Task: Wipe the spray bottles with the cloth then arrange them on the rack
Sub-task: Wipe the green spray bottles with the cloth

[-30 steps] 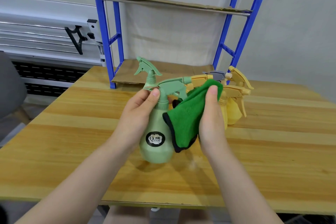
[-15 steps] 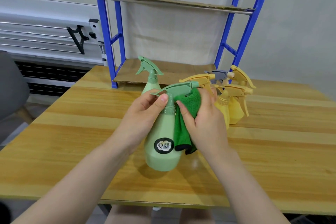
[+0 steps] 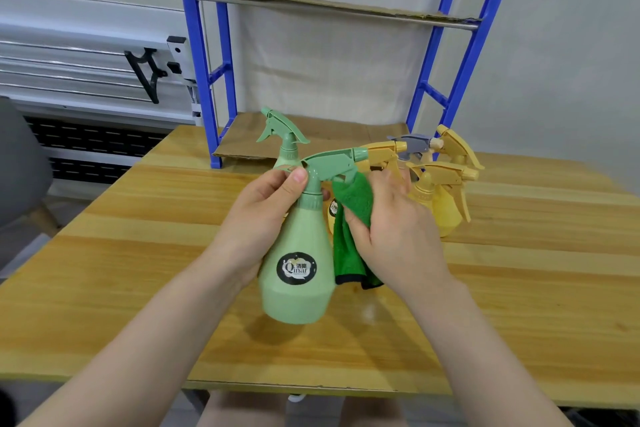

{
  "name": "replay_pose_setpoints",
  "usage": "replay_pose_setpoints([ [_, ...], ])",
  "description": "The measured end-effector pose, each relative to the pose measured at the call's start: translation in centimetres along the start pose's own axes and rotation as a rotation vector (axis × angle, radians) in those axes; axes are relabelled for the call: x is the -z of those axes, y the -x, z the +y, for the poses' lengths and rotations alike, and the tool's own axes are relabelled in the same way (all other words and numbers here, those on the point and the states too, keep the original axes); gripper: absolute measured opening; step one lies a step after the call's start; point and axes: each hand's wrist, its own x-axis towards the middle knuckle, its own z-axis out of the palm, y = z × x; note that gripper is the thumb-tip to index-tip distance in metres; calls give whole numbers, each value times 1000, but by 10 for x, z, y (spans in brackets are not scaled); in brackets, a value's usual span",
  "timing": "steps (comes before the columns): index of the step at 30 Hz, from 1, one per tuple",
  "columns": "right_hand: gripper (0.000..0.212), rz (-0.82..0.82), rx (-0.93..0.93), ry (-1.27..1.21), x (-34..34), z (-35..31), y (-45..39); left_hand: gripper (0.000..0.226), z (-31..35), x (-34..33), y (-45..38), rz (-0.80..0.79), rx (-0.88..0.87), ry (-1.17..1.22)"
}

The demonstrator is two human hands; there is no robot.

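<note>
My left hand [image 3: 258,218] grips a light green spray bottle [image 3: 298,274] round its neck and holds it just above the table. My right hand [image 3: 394,229] holds a green cloth [image 3: 353,215] and presses it under the bottle's trigger head. A second green spray bottle [image 3: 285,139] stands behind, partly hidden. Several yellow spray bottles [image 3: 446,198], one with a grey head, stand to the right. The blue rack [image 3: 450,80] rises at the back of the table, with cardboard on both its shelves.
The wooden table [image 3: 138,270] stretches to both sides. A grey chair [image 3: 17,163] stands at the far left. A white wall unit with a black bracket [image 3: 145,73] sits left of the rack.
My right hand has moved the cloth from beside the bottle's body up under the trigger head. The bottle has turned a little and risen slightly.
</note>
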Motion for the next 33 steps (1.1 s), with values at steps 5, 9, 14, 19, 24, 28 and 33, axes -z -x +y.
replay_pose_setpoints([
  [5,51,-110,21,-74,-4,1,6,25,0,6,-1,15,50,-13],
  [9,38,-79,-21,-16,-6,6,8,31,-3,6,-2,12,32,-33],
  [14,30,-57,-83,-1,-8,6,11,40,2,10,-3,-64,62,-41],
  [19,31,-59,-56,-108,-3,14,9,37,2,29,-6,-354,160,-56],
  [24,21,-178,-184,-301,-4,12,11,53,-1,39,-11,-586,126,-50],
  [28,34,-237,-244,-489,-13,13,15,36,-4,31,-10,-556,-17,-122],
  [33,49,-86,-391,-700,-3,22,21,40,-2,29,-3,-459,-182,-249],
])
